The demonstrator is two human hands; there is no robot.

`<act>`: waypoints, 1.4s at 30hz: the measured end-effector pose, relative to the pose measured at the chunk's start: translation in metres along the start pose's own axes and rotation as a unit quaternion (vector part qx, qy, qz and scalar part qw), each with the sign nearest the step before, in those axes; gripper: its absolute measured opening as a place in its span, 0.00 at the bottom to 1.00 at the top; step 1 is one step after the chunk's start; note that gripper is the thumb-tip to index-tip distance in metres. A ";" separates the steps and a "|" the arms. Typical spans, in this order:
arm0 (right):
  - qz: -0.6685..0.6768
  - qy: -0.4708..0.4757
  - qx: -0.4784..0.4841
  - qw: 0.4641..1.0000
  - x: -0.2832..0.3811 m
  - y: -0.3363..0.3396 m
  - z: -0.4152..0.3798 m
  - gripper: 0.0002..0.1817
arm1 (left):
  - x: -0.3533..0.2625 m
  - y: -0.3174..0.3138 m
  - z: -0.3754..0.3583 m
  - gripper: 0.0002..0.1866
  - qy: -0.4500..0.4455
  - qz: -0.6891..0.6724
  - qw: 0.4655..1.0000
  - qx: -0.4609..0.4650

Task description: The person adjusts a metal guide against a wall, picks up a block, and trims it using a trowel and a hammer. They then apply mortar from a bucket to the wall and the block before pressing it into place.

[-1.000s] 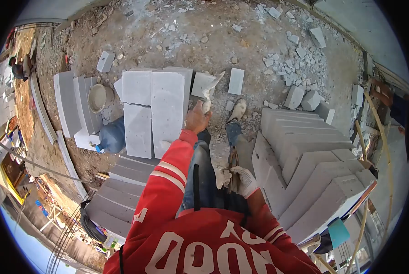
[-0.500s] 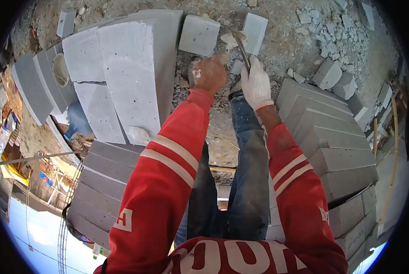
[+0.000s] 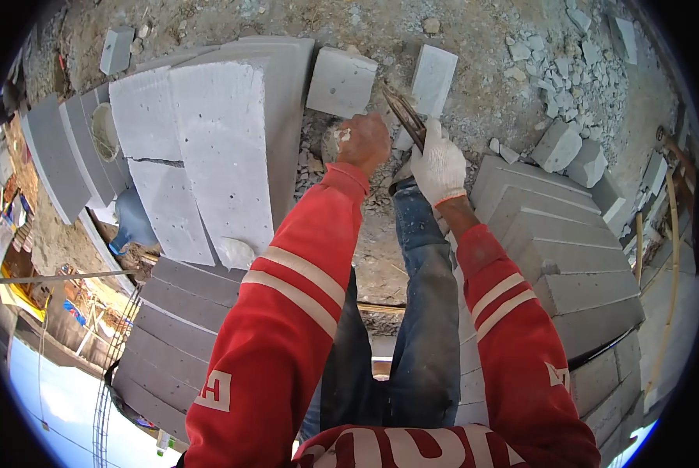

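Observation:
Bare and dusty, my left hand point(image 3: 364, 142) is closed in a fist over the rubble, just below a square grey block point(image 3: 341, 82). What it grips, if anything, is hidden. My right hand point(image 3: 438, 165) wears a white knitted glove and is wrapped round the lower end of a long, narrow tool point(image 3: 404, 115). The tool slants up and left, blurred near its tip. A narrow pale block point(image 3: 434, 79) lies on the ground just above the gloved hand.
Large light blocks point(image 3: 221, 132) stand at the left, with a blue container point(image 3: 133, 222) beside them. Stacked grey blocks point(image 3: 568, 253) flank the right side. Broken rubble point(image 3: 587, 82) lies at the upper right. A person's arm point(image 3: 679, 156) shows at the far right edge.
The tool's upper end has swung left, away from the narrow block. The view has shifted slightly, so the blocks sit lower. A person's arm has appeared at the far right.

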State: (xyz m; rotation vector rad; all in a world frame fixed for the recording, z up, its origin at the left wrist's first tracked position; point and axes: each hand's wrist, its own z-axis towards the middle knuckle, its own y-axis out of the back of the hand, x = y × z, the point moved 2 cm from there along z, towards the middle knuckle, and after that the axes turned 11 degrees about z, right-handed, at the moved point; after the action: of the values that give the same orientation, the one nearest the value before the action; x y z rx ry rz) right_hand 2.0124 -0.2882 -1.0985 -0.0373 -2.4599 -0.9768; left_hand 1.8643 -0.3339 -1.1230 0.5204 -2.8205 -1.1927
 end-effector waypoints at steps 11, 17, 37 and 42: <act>0.028 -0.046 -0.079 0.995 -0.006 0.012 -0.002 0.21 | 0.000 -0.064 -0.008 0.14 -0.105 0.136 0.984 -0.042; -0.035 -0.069 0.012 0.997 -0.025 -0.010 -0.028 0.25 | 0.000 -0.024 -0.028 0.14 -0.018 -0.028 0.998 0.048; -0.068 -0.034 -0.034 0.997 -0.020 -0.038 -0.028 0.21 | 0.013 -0.051 -0.023 0.22 -0.050 -0.133 0.981 0.132; -0.038 -0.022 -0.053 0.998 -0.016 -0.035 -0.016 0.14 | 0.022 -0.044 -0.024 0.20 0.009 -0.185 0.967 0.173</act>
State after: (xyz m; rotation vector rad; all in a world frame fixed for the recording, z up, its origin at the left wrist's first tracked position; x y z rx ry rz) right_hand 2.0262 -0.3224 -1.1180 -0.0018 -2.4631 -1.1505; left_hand 1.8599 -0.3863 -1.1391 1.1097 -3.0138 -0.7141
